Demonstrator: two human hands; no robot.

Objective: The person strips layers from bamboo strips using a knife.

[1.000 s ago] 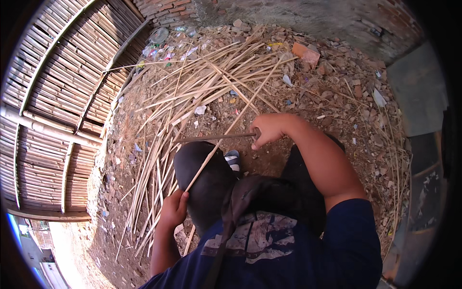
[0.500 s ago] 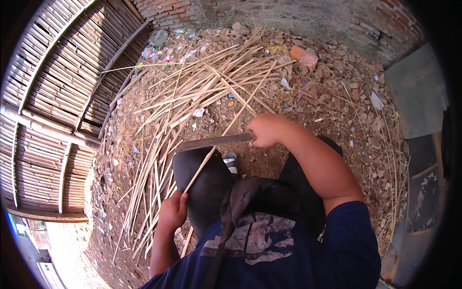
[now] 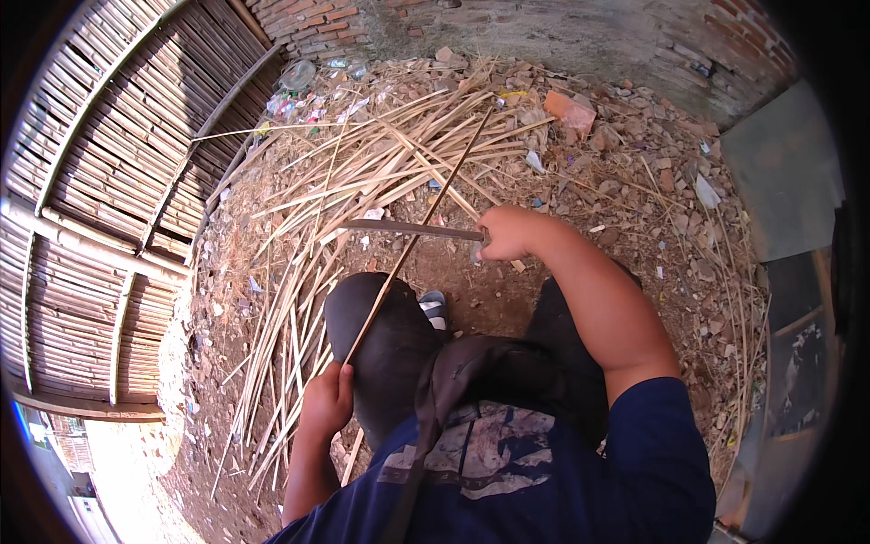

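Note:
My left hand [image 3: 326,399], beside my left knee, is closed around the lower end of a long thin bamboo strip [image 3: 395,270]. The strip slants over the knee, up and to the right, with its darker side showing now. In front of me my right hand [image 3: 509,234] grips the handle of a machete [image 3: 426,230]. The long dark blade points left and crosses the strip beyond the knee. Whether the edge bites into the strip, I cannot tell. Many pale split bamboo strips [image 3: 372,168] lie heaped on the ground ahead and to the left.
A bamboo slat wall [image 3: 100,127] stands at left, and a worn brick wall [image 3: 562,45] at the back. Rubble, litter and an orange brick piece [image 3: 571,112] lie before it. Grey panels [image 3: 781,172] lean at right. A sandal [image 3: 434,310] shows between my knees.
The machete has moved forward along the strip, away from my knee. The strip has turned from its pale side to a darker one. My left hand has stayed in nearly the same place.

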